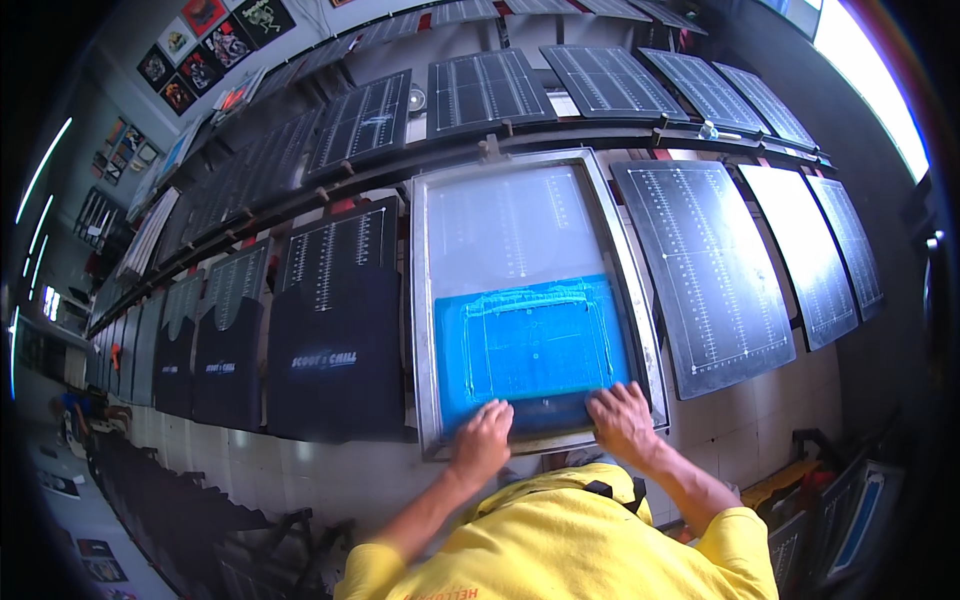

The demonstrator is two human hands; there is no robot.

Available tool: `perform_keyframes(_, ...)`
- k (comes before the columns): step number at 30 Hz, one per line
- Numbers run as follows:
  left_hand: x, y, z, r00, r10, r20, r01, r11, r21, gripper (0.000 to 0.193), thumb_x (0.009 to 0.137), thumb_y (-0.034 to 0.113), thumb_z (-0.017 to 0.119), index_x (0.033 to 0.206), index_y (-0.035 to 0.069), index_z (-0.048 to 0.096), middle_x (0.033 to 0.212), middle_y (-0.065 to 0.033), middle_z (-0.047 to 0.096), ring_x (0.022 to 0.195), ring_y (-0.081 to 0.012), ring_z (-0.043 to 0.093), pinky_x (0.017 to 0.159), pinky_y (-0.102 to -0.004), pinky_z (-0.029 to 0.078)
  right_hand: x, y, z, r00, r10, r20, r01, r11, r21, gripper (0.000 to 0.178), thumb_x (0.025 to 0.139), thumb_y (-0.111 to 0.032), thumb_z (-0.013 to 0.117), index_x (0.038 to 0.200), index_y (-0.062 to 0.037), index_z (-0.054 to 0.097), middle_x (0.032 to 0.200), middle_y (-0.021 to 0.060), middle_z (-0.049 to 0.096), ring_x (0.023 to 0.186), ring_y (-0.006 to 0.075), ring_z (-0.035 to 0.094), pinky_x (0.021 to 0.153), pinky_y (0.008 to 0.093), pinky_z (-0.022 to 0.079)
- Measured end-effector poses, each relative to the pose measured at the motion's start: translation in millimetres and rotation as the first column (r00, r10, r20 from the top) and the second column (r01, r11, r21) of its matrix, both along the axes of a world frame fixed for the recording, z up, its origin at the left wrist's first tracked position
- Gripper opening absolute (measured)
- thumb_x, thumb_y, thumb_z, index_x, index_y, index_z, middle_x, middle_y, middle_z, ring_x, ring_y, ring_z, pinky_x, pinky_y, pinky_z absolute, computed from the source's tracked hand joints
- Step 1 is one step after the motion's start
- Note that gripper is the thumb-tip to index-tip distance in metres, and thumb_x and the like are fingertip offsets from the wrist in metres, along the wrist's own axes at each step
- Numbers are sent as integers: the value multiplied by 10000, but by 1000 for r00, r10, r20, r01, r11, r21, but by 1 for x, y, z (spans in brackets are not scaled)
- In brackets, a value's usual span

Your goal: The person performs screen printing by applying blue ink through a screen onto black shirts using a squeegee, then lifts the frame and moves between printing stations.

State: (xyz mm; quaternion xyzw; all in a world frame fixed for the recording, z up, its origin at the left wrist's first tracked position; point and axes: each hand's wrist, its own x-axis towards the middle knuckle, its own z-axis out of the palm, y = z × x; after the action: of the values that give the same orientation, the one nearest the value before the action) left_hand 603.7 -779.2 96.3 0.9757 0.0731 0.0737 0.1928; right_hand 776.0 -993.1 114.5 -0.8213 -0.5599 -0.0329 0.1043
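Note:
In front of me lies a silk-screen frame (420, 300) with a metal rim and pale mesh (490, 220). Its near half is coated bright blue (535, 345), with a ridge of ink along the far edge and down the sides of a rectangular area. A dark squeegee (548, 411) spans the near part of the blue area. My left hand (485, 434) is closed over its left end, and my right hand (622, 416) is closed over its right end. Both sets of fingers curl over the squeegee, hiding its ends.
Dark printing boards (700, 270) with white ruler marks stand in rows on both sides and beyond. Dark shirts with pale lettering cover several boards on the left, the closest being a dark shirt (335, 350). A rail (360, 175) runs behind the frame. Pictures hang at the upper left.

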Motion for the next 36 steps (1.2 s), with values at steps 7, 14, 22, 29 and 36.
perform_keyframes(7, -11, -3, -29, 992, 38, 116, -41, 999, 21, 363, 773, -32, 571, 1122, -22, 670, 1150, -170, 685, 1111, -300, 649, 960, -377, 527, -7, -1, -28, 1000, 10, -20, -10, 1000, 25, 144, 793, -113, 589, 914, -47, 630, 869, 89, 592, 850, 246, 551, 752, 402, 403)
perform_keyframes(14, 74, 68, -29, 989, 15, 146, -21, 999, 39, 327, 741, -58, 586, 1052, -20, 683, 1106, -184, 697, 1074, -319, 661, 914, -386, 551, 64, 66, -25, 998, -47, 35, 47, 999, -20, 63, 791, -67, 604, 850, -68, 625, 819, 91, 607, 870, 265, 579, 810, 409, 419)
perform_keyframes(22, 141, 120, 0, 1000, 28, -1, -28, 1000, 8, 235, 735, -57, 563, 907, 13, 706, 907, -195, 696, 842, -388, 675, 790, -454, 559, 123, 114, 0, 997, -79, 12, 79, 993, -89, 59, 767, -81, 654, 826, -78, 654, 838, 83, 675, 918, 254, 626, 842, 403, 439)
perform_keyframes(29, 86, 75, 27, 987, 14, 158, -11, 1000, -18, 388, 704, -84, 530, 1050, -18, 692, 1084, -215, 678, 1014, -374, 647, 916, -435, 524, 74, 70, 29, 995, -74, 71, 75, 997, -10, 68, 793, -117, 646, 856, -93, 648, 874, 69, 636, 932, 249, 585, 841, 407, 416)
perform_keyframes(36, -11, -1, -11, 994, 33, 100, -37, 999, 40, 457, 701, -60, 580, 1151, -19, 650, 1174, -160, 664, 1160, -314, 606, 1004, -395, 492, -15, -1, -20, 996, -27, 85, 24, 999, 39, 192, 814, -158, 631, 991, -84, 623, 960, 45, 584, 930, 214, 544, 815, 389, 398)
